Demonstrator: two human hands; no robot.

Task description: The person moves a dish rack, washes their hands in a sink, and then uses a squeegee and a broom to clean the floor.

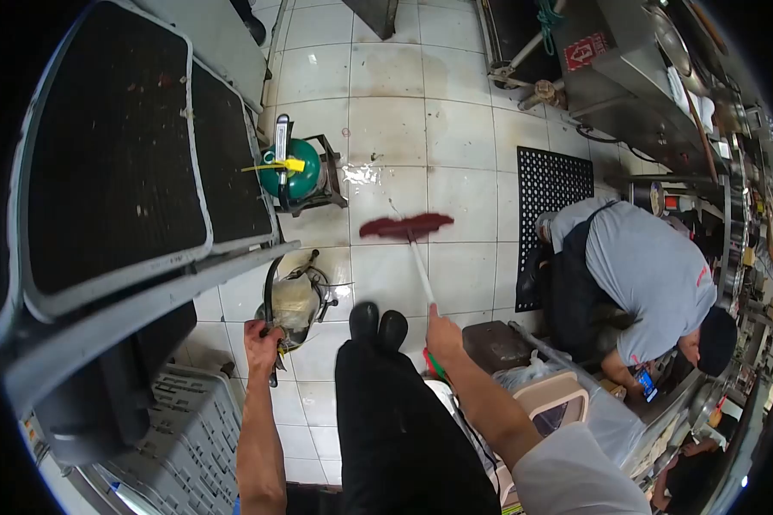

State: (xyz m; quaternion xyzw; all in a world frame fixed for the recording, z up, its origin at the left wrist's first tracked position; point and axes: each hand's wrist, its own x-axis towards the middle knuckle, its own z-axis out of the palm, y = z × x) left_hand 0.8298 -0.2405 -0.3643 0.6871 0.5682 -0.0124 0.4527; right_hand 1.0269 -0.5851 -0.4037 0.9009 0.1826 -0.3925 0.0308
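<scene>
We hold a mop [406, 228] whose dark red head lies flat on the wet white tile floor [464, 129], well ahead of our right hand [443, 335], with its pale handle running back from the head into that hand. Our right hand is wrapped tight around the handle, fingers closed on it, just beyond the toes of our black shoes [378, 324]. Our left hand [262, 342] is closed around the dark bail handle of a metal bucket [294, 305], which sits just ahead of that hand on the tiles; we cannot tell what is inside it beyond a pale, cloudy mass. Farther out past the left hand a green gas cylinder [290, 172] stands in a small metal frame, and to its outer side two black floor mats [146, 163] lean up over a grey ledge, with a grey plastic crate [189, 438] below. Out beyond the right hand a black rubber mat [551, 184] lies on the floor, and beside it another person [644, 275] in a grey shirt and dark apron bends low over a phone [647, 384].
</scene>
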